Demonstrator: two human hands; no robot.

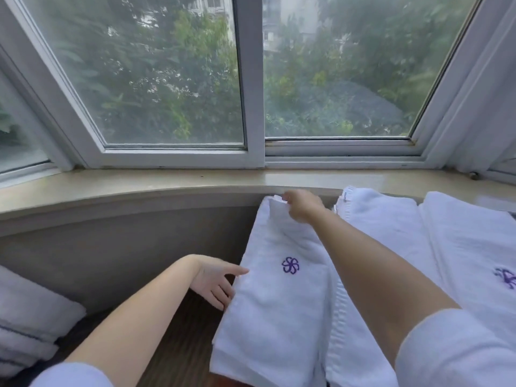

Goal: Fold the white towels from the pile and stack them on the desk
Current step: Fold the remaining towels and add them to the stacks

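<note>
Right hand's grip pinches folded towel's far edge, left hand flat against its left edge

fluffy terry towel, wooden desk

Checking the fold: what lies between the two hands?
Head view: the logo towel spans it. Left hand touches its left edge; right hand pinches its far corner.
</note>
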